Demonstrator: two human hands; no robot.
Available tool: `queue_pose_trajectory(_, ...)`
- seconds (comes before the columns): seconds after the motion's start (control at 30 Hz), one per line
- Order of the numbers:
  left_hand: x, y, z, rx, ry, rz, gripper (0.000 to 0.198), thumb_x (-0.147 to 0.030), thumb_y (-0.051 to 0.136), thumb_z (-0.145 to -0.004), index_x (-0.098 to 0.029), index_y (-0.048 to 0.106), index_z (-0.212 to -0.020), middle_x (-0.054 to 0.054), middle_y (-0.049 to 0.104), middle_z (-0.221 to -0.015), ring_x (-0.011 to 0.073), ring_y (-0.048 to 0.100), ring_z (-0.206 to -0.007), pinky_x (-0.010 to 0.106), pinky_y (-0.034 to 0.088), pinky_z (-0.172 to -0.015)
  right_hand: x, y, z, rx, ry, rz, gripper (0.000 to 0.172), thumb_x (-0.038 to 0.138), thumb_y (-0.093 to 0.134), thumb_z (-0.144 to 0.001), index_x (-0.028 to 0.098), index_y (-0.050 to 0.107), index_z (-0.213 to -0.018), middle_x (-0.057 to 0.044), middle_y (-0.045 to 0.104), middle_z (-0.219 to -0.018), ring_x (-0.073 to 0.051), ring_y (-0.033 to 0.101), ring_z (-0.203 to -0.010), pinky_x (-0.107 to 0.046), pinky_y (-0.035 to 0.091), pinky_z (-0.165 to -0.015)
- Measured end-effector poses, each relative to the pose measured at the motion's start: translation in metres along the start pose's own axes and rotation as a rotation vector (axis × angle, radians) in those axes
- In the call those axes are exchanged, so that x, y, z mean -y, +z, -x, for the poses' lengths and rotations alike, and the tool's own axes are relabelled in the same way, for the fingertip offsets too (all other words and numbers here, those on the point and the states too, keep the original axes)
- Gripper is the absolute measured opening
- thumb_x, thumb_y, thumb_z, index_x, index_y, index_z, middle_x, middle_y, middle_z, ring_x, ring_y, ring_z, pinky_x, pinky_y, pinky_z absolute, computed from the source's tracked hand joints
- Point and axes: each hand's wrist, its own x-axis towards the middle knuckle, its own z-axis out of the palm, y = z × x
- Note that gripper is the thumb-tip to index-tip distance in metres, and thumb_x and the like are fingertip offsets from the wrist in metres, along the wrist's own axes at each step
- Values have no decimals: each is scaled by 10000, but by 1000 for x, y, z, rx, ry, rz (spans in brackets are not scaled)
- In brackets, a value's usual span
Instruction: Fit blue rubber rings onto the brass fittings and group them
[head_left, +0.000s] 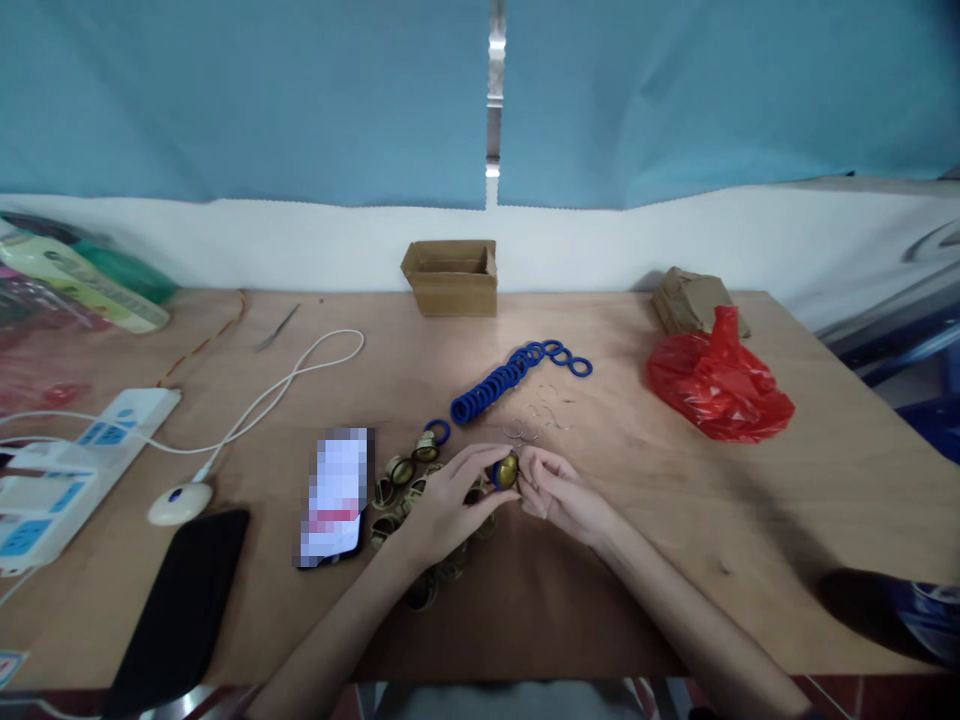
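Observation:
My left hand [442, 505] is closed around a round brass-coloured fitting [507, 470] with a blue ring on it, gripped between thumb and fingers. My right hand [571, 505] is pinched at the fitting's right side; what its fingertips hold, if anything, is too small to make out. More brass-coloured fittings [400, 470] lie in a pile under and left of my left hand, partly hidden by it. Beyond my hands, a row of blue rings [495, 385] runs diagonally, with one single blue ring [437, 432] near the pile. Thin metal rings [514, 429] lie just past my fingers.
Left are a lit phone [334, 495], a black phone-like slab [184, 600], a white puck with cable [180, 503] and a power strip [97, 470]. An open cardboard box [454, 295] stands at the back. A red plastic bag [720, 385] sits right, before a brown package [686, 300].

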Motion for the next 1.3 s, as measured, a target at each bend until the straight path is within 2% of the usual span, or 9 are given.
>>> queue_pose_trajectory(0.13,1,0,1,1,22,-26,459,-242,733,-901,-233,559,-1326,104,690,-1187,207,734,-1004,315,634,-833,-3,-1,-1,-15,-8,-4,481,603,744,-845,212,471,-786,87,467,-533,-73,320,-457,-221,251,-495)
queue_pose_trajectory(0.3,0,1,3,38,7,-36,468,-245,737,-898,-255,562,-1331,98,677,-1198,222,715,-1052,345,618,-900,-9,-3,-2,-58,-33,30,451,558,775,-832,207,496,-789,86,478,-562,-67,335,-463,-212,281,-492)
queue_pose_trajectory(0.5,-2,1,1,74,-21,-75,587,-271,712,-916,-282,461,-1447,100,640,-1218,256,692,-1103,392,600,-943,-3,-2,-1,-84,-112,314,459,591,752,-826,206,505,-785,51,497,-709,-98,440,-607,-232,388,-600)
queue_pose_trajectory(0.7,-2,-1,0,115,-3,-93,516,-204,637,-955,-284,460,-1434,93,609,-1221,247,668,-1130,380,573,-975,1,-1,-1,-137,-260,554,417,568,733,-840,206,547,-750,-4,535,-874,-160,528,-815,-300,459,-763)
queue_pose_trajectory(1.0,3,2,3,130,-5,-101,399,-160,616,-952,-223,509,-1331,117,634,-1240,248,665,-1161,381,569,-986,-5,4,3,-263,-349,667,325,448,754,-858,201,593,-720,-19,575,-856,-171,584,-814,-310,484,-762)
queue_pose_trajectory(1.3,4,3,1,124,97,-108,319,-210,554,-1004,-183,503,-1318,145,696,-1249,246,681,-1180,413,582,-987,-6,3,3,-275,-470,783,298,418,769,-869,199,636,-717,-18,558,-857,-162,601,-798,-295,505,-726)
